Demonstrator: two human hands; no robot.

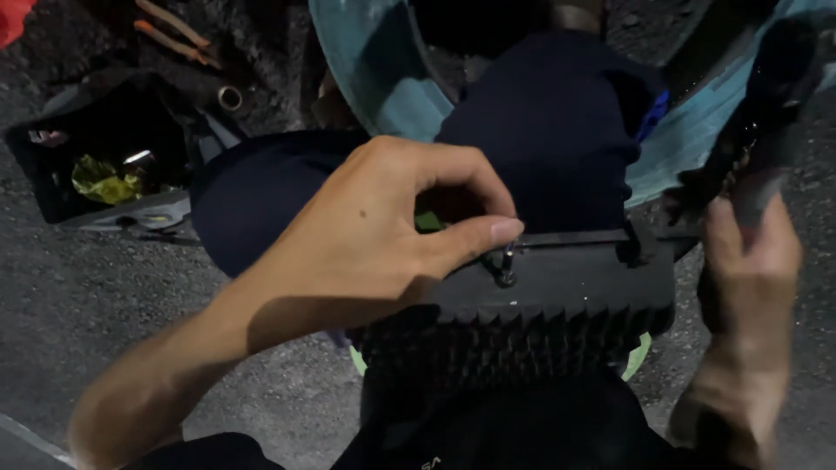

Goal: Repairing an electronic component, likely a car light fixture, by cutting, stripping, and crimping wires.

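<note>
- The left hand (pixel 383 235) was curled, thumb and forefinger pinched together on the head of a small dark bolt (pixel 506 264); the pinch suggested fine turning by the fingertips rather than force.
- The bolt stood upright in the flat top of a black ridged block (pixel 557 305), near its left end, with the thumb tip just above it.
- The block, saw-toothed along its near edge, rested across the person's lap (pixel 488 418); lying there, it seemingly presented the bolt straight up to the fingers.
- The right hand (pixel 749 261) was wrapped around a black, glossy part (pixel 775 96) that rose toward the upper right corner; judged from the posture, this grip steadied the assembly while the other hand worked.
- A pale teal curved panel (pixel 383 78) arched behind the dark blue cloth (pixel 557 122) at centre.
- An open black box (pixel 104 148) lay on the asphalt (pixel 87 296) at upper left, well apart from both hands; inside it lay a crumpled yellow-green wrapper (pixel 103 181) and a small silvery piece, too blurred to identify.
- Beyond the box lay thin orange-brown rods (pixel 174 35) and a small metal ring (pixel 230 97).
- No readable label or sign was visible.
</note>
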